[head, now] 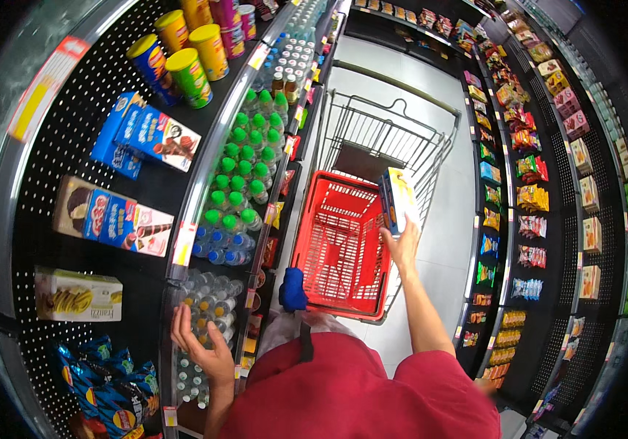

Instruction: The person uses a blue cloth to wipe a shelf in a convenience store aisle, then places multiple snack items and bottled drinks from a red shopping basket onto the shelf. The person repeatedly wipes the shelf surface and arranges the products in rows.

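My right hand (404, 245) grips a blue, white and yellow carton (399, 200) over the right rim of a red plastic shopping basket (344, 176). No goods show inside the basket, which sits in a wire shopping cart (385, 118). On the other side, my left hand (202, 341) is raised with fingers apart and holds nothing. It hovers by the front edge of the left shelf, above bottles with orange caps (204, 304). A green-and-white cookie box (79, 296) stands on the shelf to its left. A blue cloth-like item (293, 290) hangs at the basket's near left corner.
The perforated left shelf holds blue wafer-roll boxes (127, 225), chip canisters (189, 77) and chip bags (113, 392). Green-capped bottles (248, 159) fill a lower level. Snack shelves (503, 219) line the right side. A white tiled floor (445, 241) runs between.
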The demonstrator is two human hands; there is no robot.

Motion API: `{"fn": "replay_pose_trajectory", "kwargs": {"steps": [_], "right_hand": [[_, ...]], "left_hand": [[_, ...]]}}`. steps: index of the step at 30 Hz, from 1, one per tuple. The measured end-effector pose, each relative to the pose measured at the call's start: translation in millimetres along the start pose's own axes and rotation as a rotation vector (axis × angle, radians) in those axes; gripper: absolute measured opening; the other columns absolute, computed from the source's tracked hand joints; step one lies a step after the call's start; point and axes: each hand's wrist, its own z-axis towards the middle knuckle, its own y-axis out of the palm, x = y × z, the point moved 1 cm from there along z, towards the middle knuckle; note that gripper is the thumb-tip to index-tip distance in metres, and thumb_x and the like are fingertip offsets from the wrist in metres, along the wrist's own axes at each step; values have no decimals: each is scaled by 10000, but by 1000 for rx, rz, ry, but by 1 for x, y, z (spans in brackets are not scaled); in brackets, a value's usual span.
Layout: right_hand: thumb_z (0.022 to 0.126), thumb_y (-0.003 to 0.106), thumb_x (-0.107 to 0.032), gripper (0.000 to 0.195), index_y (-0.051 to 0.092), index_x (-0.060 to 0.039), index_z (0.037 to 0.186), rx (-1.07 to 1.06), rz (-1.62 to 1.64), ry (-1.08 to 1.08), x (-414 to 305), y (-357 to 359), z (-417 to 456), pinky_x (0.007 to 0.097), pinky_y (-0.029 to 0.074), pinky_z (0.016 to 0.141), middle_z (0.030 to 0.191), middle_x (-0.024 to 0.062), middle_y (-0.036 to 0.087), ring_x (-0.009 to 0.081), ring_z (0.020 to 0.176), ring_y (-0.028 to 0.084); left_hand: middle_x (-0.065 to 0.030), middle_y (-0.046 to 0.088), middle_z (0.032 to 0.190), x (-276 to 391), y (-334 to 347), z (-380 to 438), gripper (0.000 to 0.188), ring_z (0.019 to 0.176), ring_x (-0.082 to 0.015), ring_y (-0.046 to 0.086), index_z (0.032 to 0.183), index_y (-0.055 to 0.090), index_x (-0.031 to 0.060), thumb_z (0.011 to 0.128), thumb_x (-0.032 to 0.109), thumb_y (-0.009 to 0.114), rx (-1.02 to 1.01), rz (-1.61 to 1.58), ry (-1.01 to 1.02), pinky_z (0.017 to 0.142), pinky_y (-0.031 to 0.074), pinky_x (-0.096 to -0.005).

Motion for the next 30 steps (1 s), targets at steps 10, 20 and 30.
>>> {"fn": "replay_pose_trajectory", "kwargs": {"steps": [10, 20, 30], "right_hand": [[647, 968, -534, 1159, 455, -61, 1573, -247, -231, 217, 68, 23, 68, 515, 470, 1083, 1357, 227, 640, 416, 1276, 558], [773, 908, -376, 934, 490, -39, 1537, -213, 425, 426, 96, 26, 66, 412, 590, 911, 1243, 245, 703, 323, 1090, 718], [790, 920, -202, 922, 471, -18, 1574, -784, 909, 2, -144, -72, -90, 385, 490, 1095, 1420, 118, 640, 235, 1275, 627]], "left_hand": [[-181, 594, 1432, 34, 30, 2, 448, 1358, -381, 524, 1446, 575, -10, 1018, 116, 620, -149, -49, -34, 1147, 390, -527], [-170, 596, 1422, 46, 39, 2, 429, 1289, -311, 575, 1439, 583, 11, 1016, 53, 637, -200, -241, -106, 1052, 475, -436], [-187, 632, 1367, 57, 71, -18, 803, 1087, -197, 716, 1615, 336, 29, 977, 174, 801, -622, -843, -476, 836, 610, -324]]}}
